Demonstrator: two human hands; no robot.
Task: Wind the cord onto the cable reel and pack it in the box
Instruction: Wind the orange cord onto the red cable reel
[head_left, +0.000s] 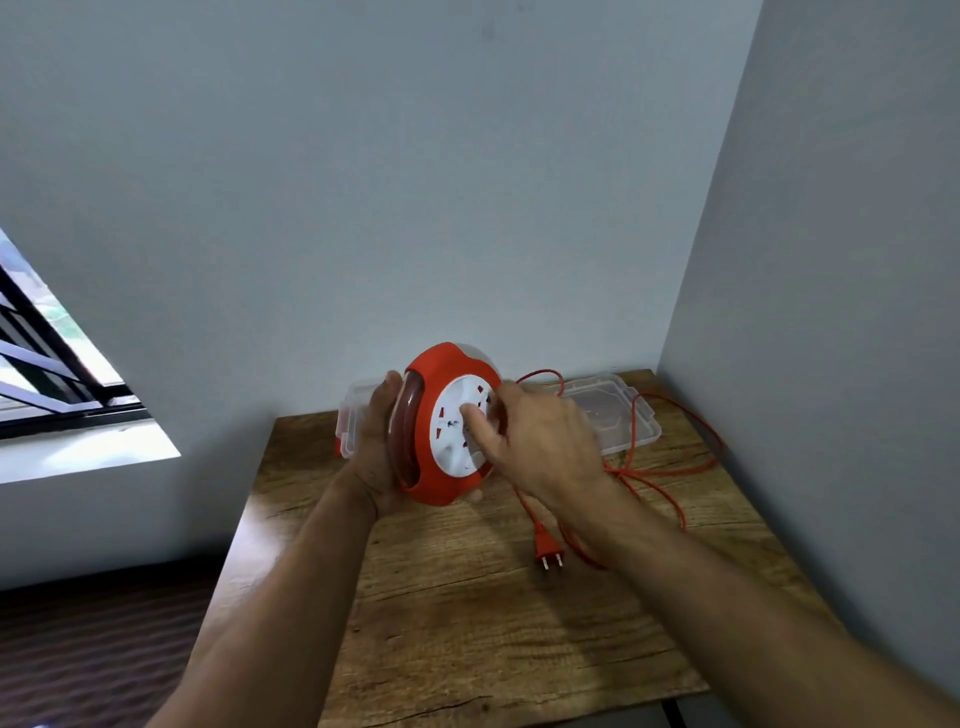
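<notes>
I hold an orange cable reel (439, 467) with a white socket face above the wooden table (467, 623). My left hand (376, 447) grips its left side and back, fingers hidden behind it. My right hand (535, 441) is at the white face, thumb and fingers curled on its rim or knob. The orange cord (670, 475) lies in loose loops on the table's right part, and its plug (546, 545) rests near the middle. A clear plastic box (352, 415) stands behind the reel, mostly hidden.
The box's clear lid (618, 410) lies flat at the back right, with cord running over it. Grey walls close the table in at the back and right. A window (52, 364) is to the left, and dark floor lies below the table's left edge.
</notes>
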